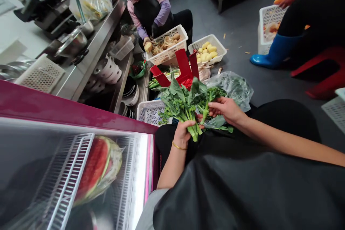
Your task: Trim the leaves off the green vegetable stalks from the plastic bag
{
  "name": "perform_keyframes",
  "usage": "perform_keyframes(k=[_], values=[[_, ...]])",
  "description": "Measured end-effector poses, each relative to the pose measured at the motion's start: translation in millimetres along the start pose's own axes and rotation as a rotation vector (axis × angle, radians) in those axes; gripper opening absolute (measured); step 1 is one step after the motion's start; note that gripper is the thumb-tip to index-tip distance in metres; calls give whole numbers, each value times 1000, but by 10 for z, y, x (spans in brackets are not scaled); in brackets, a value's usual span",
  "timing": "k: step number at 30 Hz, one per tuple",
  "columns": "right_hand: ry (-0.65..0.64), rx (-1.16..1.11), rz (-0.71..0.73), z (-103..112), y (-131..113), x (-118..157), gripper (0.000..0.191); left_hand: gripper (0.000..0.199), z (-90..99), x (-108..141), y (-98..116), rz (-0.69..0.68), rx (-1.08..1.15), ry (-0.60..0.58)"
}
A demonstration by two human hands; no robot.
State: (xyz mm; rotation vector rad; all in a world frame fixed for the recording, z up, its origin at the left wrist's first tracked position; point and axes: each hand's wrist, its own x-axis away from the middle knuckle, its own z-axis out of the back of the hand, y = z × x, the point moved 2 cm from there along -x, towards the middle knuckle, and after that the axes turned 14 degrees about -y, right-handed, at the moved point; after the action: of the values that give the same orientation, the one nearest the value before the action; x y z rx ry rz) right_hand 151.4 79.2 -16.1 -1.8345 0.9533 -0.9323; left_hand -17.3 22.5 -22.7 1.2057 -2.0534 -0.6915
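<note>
My left hand (183,132), with a gold bangle at its wrist, is closed round the stems of a bunch of leafy green vegetables (180,106). Close to its right, my right hand (225,109) pinches a single green stalk (205,113) with small florets, upright beside the bunch. Leaves from the two overlap, and some loose leaves lie below my right hand. Behind the bunch stands an upturned red stool (183,66). A clear plastic bag (234,88) of greens rests just beyond my right hand.
A white basket (151,112) sits left of the bunch. Further off, a person (151,3) holds a potato over a basket (174,50), near peeled potatoes (207,52). A fridge (81,115) with watermelon stands at left. Another person's blue boot (272,55) is at right.
</note>
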Motion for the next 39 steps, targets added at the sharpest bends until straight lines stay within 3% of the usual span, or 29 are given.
perform_keyframes(k=[6, 9, 12, 15, 17, 21, 23, 25, 31, 33, 36, 39], values=[[-63, 99, 56, -25, -29, -21, 41, 22, -152, -92, -147, -157, -32, 138], [-10, 242, 143, -59, -42, -127, 34, 25, -247, -106, -210, -227, -32, 203], [38, 680, 420, -121, -73, -101, 24, 25, -278, -116, -198, -304, -38, 278], [-105, 1134, 697, -210, -66, 87, 19, 20, -220, -107, -106, -329, -30, 315], [-243, 1107, 641, -199, -57, 192, 18, 19, -153, -81, -39, -261, -22, 244], [-399, 395, 107, -90, -56, 155, 26, 28, -71, -17, -14, -116, 9, -19], [-453, 128, -63, -109, -42, 67, 30, 30, -70, -17, -66, -93, 13, -25], [-410, 42, -113, -158, -17, -24, 33, 30, -96, -45, -132, -79, -11, 38], [-164, 182, 22, -276, -7, -123, 39, 24, -213, -120, -118, -315, -122, 186], [-170, 336, 142, -284, -63, -114, 32, 25, -219, -108, -74, -338, -81, 228], [-209, 705, 361, -286, -109, -65, 27, 21, -202, -93, -58, -257, 10, 248], [-266, 940, 496, -241, 21, 52, 31, 17, -141, -81, -67, -214, 83, 265]])
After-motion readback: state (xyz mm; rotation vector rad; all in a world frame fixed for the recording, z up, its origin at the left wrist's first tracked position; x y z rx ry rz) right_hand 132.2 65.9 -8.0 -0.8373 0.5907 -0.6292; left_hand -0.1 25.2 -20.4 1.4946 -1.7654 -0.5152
